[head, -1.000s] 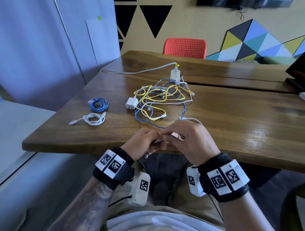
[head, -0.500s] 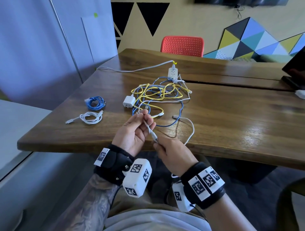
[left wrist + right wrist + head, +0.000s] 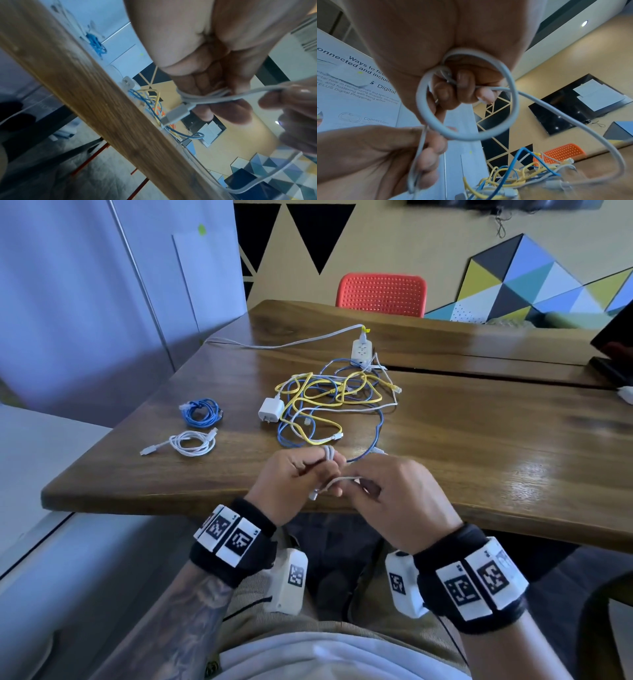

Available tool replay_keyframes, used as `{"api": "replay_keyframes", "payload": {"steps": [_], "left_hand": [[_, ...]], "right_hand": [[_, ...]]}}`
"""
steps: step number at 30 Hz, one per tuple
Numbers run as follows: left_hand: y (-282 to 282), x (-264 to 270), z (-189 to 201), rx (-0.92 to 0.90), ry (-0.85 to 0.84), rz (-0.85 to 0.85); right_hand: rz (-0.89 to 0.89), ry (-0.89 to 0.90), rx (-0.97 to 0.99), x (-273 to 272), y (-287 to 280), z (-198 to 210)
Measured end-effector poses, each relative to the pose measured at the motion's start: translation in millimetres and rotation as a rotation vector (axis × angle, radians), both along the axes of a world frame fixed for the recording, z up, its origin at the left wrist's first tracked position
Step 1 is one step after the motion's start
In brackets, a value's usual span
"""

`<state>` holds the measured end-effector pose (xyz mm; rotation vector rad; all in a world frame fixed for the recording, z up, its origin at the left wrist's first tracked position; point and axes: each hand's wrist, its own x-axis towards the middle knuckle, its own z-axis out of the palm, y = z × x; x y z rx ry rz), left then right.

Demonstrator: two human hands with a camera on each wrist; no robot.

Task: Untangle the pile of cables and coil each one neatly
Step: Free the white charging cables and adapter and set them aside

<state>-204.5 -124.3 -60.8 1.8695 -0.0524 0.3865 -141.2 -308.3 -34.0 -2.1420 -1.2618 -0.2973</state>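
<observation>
Readable print is found in the right wrist view only — on the large white wall poster with dark lettering (image 3: pixel 356 86). A heading cut off by the hand is made out as "Ways to fe…" above "…nnected and inclu…". Below it, "Digital" is seen after a partly covered logo, and small lines read "…recognizing groups and special interest…", "…and fostering well-being within", "…ELUS Digital Philippines". Lower down — "Connections" is printed beside an outlined oval icon. The black-and-white square-code tags on the wristbands (image 3: pixel 228 534) carry tiny characters that cannot be read.
</observation>
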Motion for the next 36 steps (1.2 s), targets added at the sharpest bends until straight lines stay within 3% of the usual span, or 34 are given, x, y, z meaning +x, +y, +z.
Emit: {"api": "replay_keyframes", "payload": {"steps": [3,7,9,14,17,21,24,28,33,36], "left_hand": [[-3,-2,3,0.038,0.099,-0.119],[-11,-4,9,-0.154,0.276,-0.187],[-12,-4,13,-0.251,0.304,-0.202],[3,-2,18,-0.818,0.285,-0.387],[16,2,22,-1.103,0.181,-0.389],[27,10,30,-1.292,0.026,-0.277],[32,14,33,-1.393,-0.046,-0.201],[47,13,38,-1.457,-0.155,-0.100],[68,12,43,-1.547,-0.239,-0.016],[68,15,44,-1.569,-0.256,0.009]], "right_hand": [[0.032,-0.010,0.082,9,-6,3],[0.018,0.062,0.136,17,-8,2],[0.019,0.182,0.236,18,-7,0],[0.133,0.553,0.508,15,-1,-23],[0.104,0.666,0.530,13,7,-34],[-0.048,0.625,0.359,21,15,-42],[-0.011,0.643,0.330,22,15,-43],[0.058,0.614,0.341,21,7,-36],[-0.075,0.551,0.357,32,-1,-42],[-0.149,0.444,0.230,36,0,-47]]}}
